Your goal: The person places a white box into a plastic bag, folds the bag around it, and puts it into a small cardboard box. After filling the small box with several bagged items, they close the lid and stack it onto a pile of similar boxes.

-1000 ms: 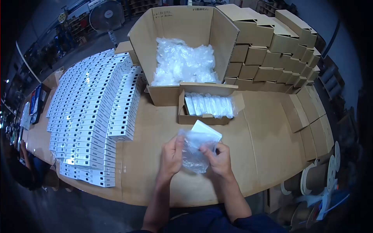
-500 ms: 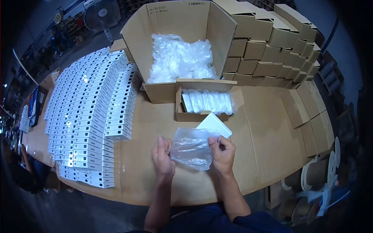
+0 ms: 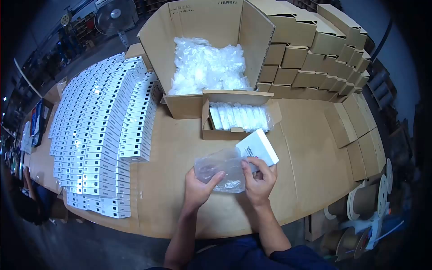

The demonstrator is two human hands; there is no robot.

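Note:
A clear plastic bag [image 3: 220, 173] is stretched between my two hands above the tabletop. My left hand [image 3: 199, 186] pinches its left side, thumb on top. My right hand [image 3: 260, 180] grips the bag's right edge and also holds a flat white box [image 3: 258, 147] with small print, which sticks up beyond the fingers. Just behind stands a small open carton [image 3: 225, 134] filled with a row of plastic-wrapped white items [image 3: 240, 118].
A large open carton [image 3: 186, 105] of clear plastic bags [image 3: 209, 65] stands at the back. Stacked white boxes [image 3: 96, 130] fill the left side. Brown cartons [image 3: 310, 58] are piled at the back right, spools [image 3: 366, 200] at the lower right. A person's arm [image 3: 28, 180] shows far left.
The white box has tilted and shifted right, and its printed face now shows. My left hand has moved right and turned, its thumb now lying over the bag.

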